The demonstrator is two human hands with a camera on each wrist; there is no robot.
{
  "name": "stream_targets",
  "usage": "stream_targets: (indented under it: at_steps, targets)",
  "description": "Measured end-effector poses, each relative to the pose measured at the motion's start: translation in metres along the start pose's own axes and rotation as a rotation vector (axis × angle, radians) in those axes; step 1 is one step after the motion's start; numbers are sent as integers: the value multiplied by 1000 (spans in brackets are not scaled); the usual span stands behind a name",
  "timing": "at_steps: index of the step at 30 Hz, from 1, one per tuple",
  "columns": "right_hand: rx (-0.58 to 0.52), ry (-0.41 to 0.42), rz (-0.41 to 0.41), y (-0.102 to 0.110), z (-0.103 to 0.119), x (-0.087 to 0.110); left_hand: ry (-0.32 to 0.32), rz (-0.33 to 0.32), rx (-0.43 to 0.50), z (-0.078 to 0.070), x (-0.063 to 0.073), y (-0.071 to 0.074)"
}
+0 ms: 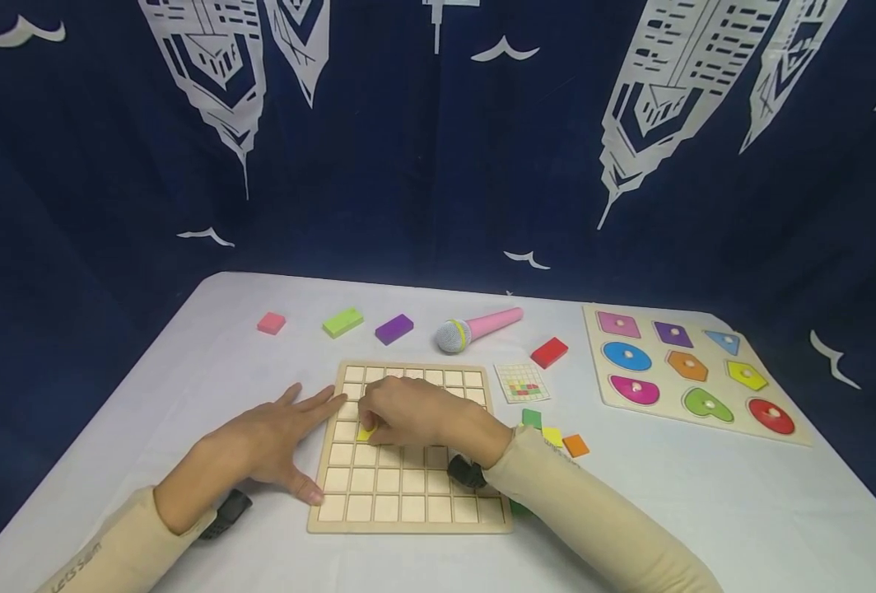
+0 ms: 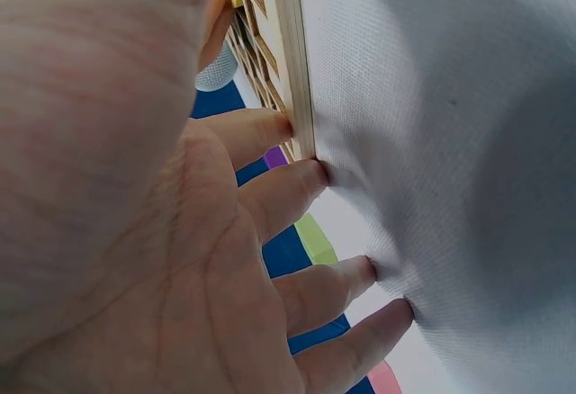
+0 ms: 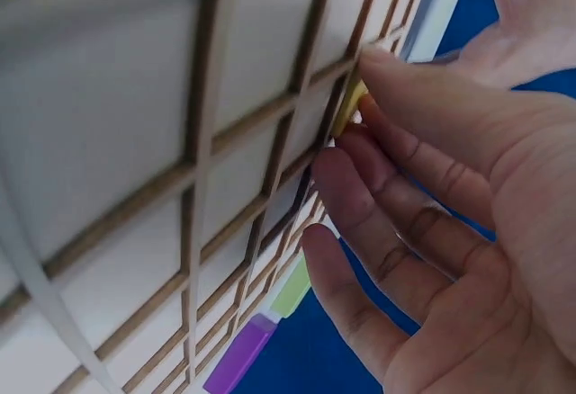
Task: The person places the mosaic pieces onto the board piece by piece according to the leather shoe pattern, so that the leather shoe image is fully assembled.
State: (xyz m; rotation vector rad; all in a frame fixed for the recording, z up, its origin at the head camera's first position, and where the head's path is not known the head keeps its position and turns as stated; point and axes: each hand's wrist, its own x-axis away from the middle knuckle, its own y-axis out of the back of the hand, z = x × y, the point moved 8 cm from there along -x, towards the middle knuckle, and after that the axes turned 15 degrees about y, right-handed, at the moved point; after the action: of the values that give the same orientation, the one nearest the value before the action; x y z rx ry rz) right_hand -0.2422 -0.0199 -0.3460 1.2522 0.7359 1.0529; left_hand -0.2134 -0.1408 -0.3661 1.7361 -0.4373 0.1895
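Observation:
A wooden grid board [image 1: 410,527] with square cells lies flat on the table. My right hand [image 1: 412,409] is over its upper middle and pinches a yellow square tile [image 1: 365,434] between thumb and index finger. In the right wrist view the yellow tile [image 3: 349,106] stands tilted at a cell, its edge against the grid. With fingers spread, my left hand [image 1: 263,445] rests along the board's left edge. The left wrist view shows two fingertips touching the board's side, the other two on the cloth. Several cells are hidden under my right hand.
Right of the board are a printed pattern card [image 1: 523,384] and loose green [image 1: 531,418], yellow [image 1: 552,436] and orange tiles [image 1: 575,445]. Behind lie coloured blocks [image 1: 394,329] and a pink toy microphone [image 1: 482,327]. A shape puzzle board [image 1: 663,409] lies far right.

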Motion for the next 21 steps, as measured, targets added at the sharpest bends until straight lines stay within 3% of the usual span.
stream_targets:
  at_steps: [6, 11, 21]
  targets:
    - [15, 21, -4, 1, 6, 8, 1, 1, 4, 0, 0, -1]
    - [11, 69, -53, 4, 8, 35, 9, 5, 4, -1, -1, -3]
    - [-121, -84, -168, 12, -21, 111, 27, 3, 18, 1, 0, -2]
